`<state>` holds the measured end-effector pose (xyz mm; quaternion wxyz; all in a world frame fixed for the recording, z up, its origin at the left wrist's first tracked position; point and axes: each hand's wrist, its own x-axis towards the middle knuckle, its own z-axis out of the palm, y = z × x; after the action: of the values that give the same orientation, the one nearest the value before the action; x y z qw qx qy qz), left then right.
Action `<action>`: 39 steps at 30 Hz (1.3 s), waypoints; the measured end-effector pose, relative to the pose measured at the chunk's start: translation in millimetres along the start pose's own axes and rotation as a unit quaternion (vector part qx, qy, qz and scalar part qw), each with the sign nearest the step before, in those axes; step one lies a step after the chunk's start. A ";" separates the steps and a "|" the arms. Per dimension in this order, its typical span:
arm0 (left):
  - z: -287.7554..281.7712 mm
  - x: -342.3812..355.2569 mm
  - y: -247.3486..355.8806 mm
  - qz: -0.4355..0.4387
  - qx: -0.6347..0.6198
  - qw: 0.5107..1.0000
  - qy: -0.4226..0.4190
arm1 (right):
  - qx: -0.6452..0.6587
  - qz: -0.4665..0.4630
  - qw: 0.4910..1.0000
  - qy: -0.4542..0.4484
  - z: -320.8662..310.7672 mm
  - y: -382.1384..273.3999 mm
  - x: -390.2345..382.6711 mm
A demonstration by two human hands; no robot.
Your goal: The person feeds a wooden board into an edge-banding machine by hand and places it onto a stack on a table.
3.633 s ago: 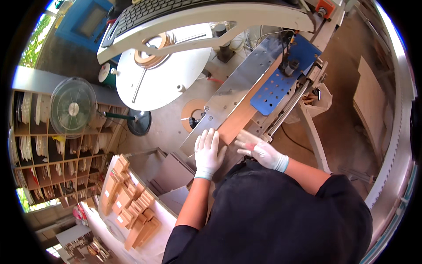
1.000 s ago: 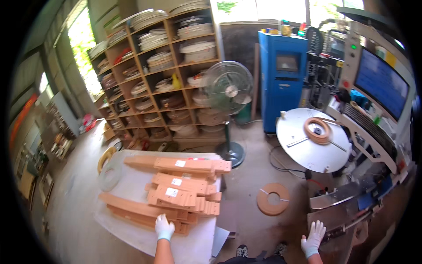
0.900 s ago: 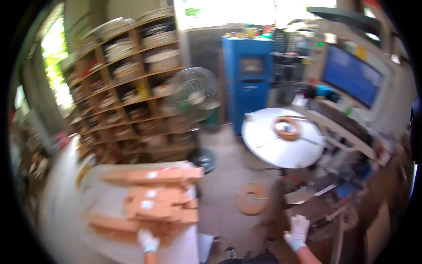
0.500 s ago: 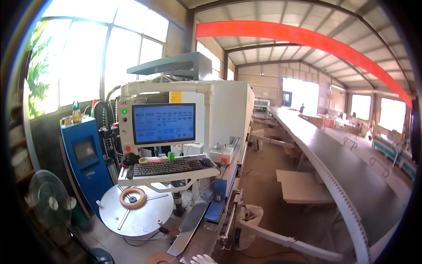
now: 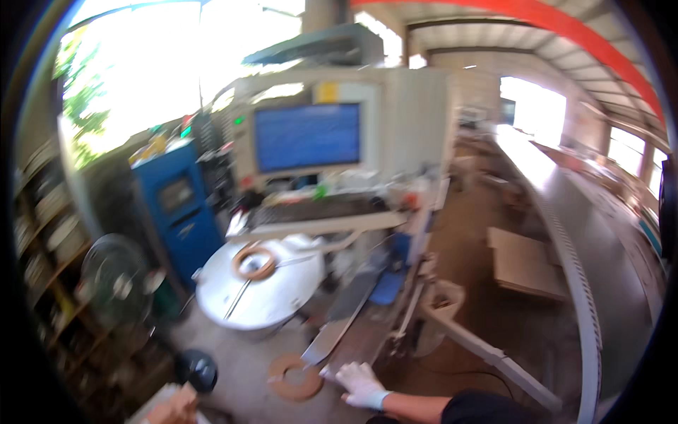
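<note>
My right hand (image 5: 361,386), in a white glove, lies with its fingers stretched out at the near end of the machine's long metal bed (image 5: 353,346). Nothing shows in its grasp. At the lower left is my left hand (image 5: 174,408), apparently bare and smeared by motion, next to a pale flat-edged thing (image 5: 152,404) that I cannot make out. Between the hands, a flat ring-shaped coil of brown band (image 5: 277,385) lies low by the bed's end. A smaller brown coil (image 5: 245,274) rests on the round white turntable (image 5: 293,300).
Beyond the bed stand a blue monitor screen (image 5: 307,138) and a keyboard shelf (image 5: 325,227). A fan (image 5: 116,283), a blue cabinet (image 5: 176,233) and shelves stand left. To the right runs a long dark conveyor table (image 5: 600,283), with boards (image 5: 526,265) beneath it.
The view has tilted down and swung left, and is blurred. My right hand has come further into view, now with its forearm. My left hand has appeared at the lower left.
</note>
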<state>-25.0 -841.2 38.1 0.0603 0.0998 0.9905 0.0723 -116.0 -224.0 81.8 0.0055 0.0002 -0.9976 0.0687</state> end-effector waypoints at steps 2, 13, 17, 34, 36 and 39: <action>15.2 -1.7 39.2 0.045 -0.052 0.996 0.062 | 0.059 -0.034 0.994 0.088 -4.6 -17.3 16.3; -22.3 131.1 268.6 0.116 -0.222 0.967 0.044 | 0.700 -0.018 0.642 -0.313 36.6 -116.5 -0.9; -8.3 121.4 259.9 0.131 -0.196 0.969 0.080 | 0.721 0.046 0.645 -0.250 34.3 -97.0 -4.2; 1.7 146.2 274.3 0.083 -0.075 0.994 0.006 | 0.136 0.067 0.956 0.253 13.8 89.5 54.1; 2.6 173.6 302.3 0.103 -0.071 0.992 -0.018 | 0.069 0.005 0.988 0.141 2.0 88.8 42.0; -0.5 205.4 336.8 0.114 -0.053 0.992 -0.020 | 0.065 -0.044 0.995 0.059 16.4 75.6 31.8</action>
<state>-161.2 -472.4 69.3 0.0764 0.2105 0.9660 0.1291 -148.1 -151.3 55.6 0.0671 0.0406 -0.9880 0.1329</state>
